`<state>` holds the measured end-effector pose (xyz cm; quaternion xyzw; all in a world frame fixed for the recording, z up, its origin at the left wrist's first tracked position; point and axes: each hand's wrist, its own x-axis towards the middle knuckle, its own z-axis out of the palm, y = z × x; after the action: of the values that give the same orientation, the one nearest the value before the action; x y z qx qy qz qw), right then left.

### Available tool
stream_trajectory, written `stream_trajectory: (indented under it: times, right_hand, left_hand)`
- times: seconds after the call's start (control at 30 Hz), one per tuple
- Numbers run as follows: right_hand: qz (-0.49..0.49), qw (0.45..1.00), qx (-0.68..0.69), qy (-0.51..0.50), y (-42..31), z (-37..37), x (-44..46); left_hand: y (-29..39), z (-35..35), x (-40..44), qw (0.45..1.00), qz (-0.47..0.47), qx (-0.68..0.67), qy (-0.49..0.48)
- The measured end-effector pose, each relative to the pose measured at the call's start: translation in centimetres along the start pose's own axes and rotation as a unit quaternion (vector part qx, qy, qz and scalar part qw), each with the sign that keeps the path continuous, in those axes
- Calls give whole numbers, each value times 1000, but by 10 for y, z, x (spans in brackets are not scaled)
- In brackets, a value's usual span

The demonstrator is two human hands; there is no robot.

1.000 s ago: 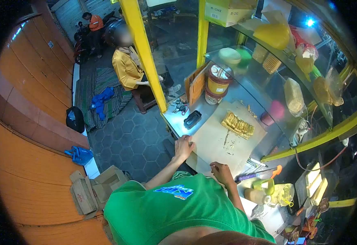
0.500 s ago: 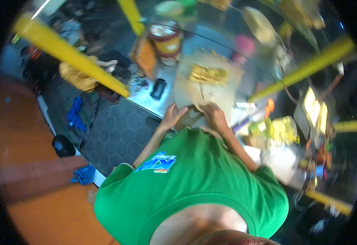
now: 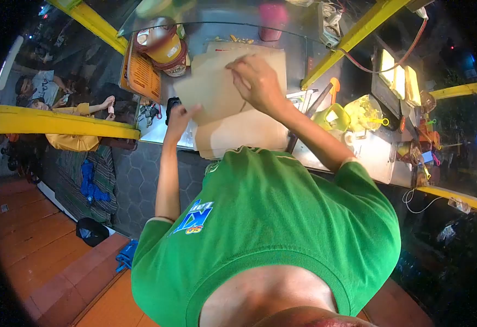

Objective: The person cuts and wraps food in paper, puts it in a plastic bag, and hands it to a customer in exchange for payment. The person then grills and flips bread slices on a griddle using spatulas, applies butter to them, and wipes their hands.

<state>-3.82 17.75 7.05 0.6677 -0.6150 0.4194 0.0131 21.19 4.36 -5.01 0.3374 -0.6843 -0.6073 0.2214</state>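
Observation:
Brown wrapping paper (image 3: 205,87) lies in a folded or overlapping layer on the worktop, above more brown sheets (image 3: 238,136) near my body. No yellow food shows on it now; the paper or my hand may hide it. My right hand (image 3: 257,82) is over the far part of the paper, its fingers curled and pinched at the sheet. At the paper's left edge is my left hand (image 3: 178,122), thumb and fingers apart, with the thumb touching or just above the edge. A small black object (image 3: 172,103) sits just behind the left hand.
Behind the paper stand a brown-and-yellow tub (image 3: 165,49) and a pink cup (image 3: 271,24). An orange printed board (image 3: 143,76) leans at left. Right are an orange-handled tool (image 3: 334,87), a green container (image 3: 334,117) and yellow blocks (image 3: 394,73). Yellow posts (image 3: 353,41) frame the worktop.
The yellow food on the paper has gone from sight, with brown paper now over that area. My right hand has moved away from my body; my left hand has shifted left. The view has turned.

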Motion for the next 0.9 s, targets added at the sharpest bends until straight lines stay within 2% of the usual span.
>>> stream_trajectory:
  times: [0.03, 0.1, 0.13, 0.2, 0.23, 0.27, 0.3, 0.33, 0.37, 0.4, 0.47, 0.5, 0.57, 0.7, 0.83, 0.9]
  right_hand:
    - [2, 1000, 0, 3, 9, 11, -9]
    - [-108, 970, -89, -199, 41, 53, -45]
    - [-46, 941, -158, -295, 60, 68, -58]
    - [-20, 933, -184, -309, 92, 75, -55]
    - [4, 922, -200, -333, 100, 75, -52]
    - [21, 912, -200, -359, 107, 77, -47]
    - [26, 913, -198, -356, 111, 76, -38]
    - [25, 897, -158, -413, 115, 71, -30]
    - [18, 874, -115, -473, 119, 70, -26]
    - [13, 878, -102, -468, 132, 77, -29]
    - [7, 874, -108, -474, 135, 77, -27]
    - [2, 871, -118, -478, 137, 76, -25]
    - [18, 863, -107, -493, 146, 71, -20]
    - [47, 826, -123, -548, 132, 63, -26]
    - [73, 814, -113, -565, 124, 53, -39]
    - [23, 858, -177, -481, 120, 50, -50]
  left_hand:
    - [-3, 0, 18, 1000, 0, 3, -3]
    - [-7, 0, 47, 990, -81, -94, 68]
    - [-16, -2, 54, 991, -81, -89, 61]
    - [-30, -2, 78, 987, -99, -6, 122]
    - [-18, 6, 78, 988, -99, -5, 117]
    - [-8, 17, 75, 939, 60, 267, 210]
    - [5, 29, 74, 786, 217, 508, 280]
    - [13, 46, 79, 856, 206, 467, 90]
    - [15, 61, 82, 892, 179, 404, -98]
    - [9, 66, 88, 893, 177, 403, -99]
    - [-4, 68, 102, 855, 147, 461, -189]
    - [1, 67, 101, 853, 149, 463, -191]
    - [15, 70, 94, 810, 53, 534, -236]
    - [12, 78, 80, 805, 41, 550, -218]
    - [11, 87, 65, 808, 18, 555, -195]
    - [9, 92, 58, 809, 8, 559, -182]
